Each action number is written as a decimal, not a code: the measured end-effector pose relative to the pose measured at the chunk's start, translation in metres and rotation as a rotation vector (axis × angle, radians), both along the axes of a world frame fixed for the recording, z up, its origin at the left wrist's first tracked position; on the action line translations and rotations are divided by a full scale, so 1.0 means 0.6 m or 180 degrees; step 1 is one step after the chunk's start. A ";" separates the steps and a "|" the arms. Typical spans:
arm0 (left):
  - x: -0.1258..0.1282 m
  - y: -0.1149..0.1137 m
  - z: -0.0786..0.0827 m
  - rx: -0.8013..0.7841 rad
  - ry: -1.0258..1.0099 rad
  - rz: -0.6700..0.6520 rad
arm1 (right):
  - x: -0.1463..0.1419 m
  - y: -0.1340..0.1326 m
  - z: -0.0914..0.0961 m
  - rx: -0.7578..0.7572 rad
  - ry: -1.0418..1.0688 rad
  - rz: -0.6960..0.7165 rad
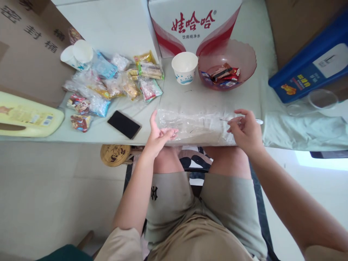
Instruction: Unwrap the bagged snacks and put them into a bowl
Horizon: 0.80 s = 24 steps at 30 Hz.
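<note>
A clear plastic bag (198,125) lies flat at the near edge of the table. My left hand (159,136) pinches its left end, fingers closed on the film. At the bag's right end, my right hand (244,130) is closed on the plastic, and a thin white stick-like object (258,121) pokes out past its fingers. Both hands hover just over the table edge, above my knees.
A pink bowl (244,59) with wrapped snacks and a white paper cup (185,67) stand behind the bag. A black phone (124,124), a heap of snack packets (116,85) and stacked cups (77,55) lie left. A white-red carton (194,23), a blue box (312,65) and a yellow container (27,116) ring the table.
</note>
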<state>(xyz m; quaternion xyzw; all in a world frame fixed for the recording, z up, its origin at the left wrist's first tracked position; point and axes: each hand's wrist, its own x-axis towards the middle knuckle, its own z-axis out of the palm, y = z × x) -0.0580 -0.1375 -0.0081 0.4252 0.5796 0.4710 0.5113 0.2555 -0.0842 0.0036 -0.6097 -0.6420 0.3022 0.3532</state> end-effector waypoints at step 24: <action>-0.032 -0.047 0.056 0.1053 0.1803 -0.0053 | 0.052 -0.067 0.063 0.0489 -0.0735 0.0283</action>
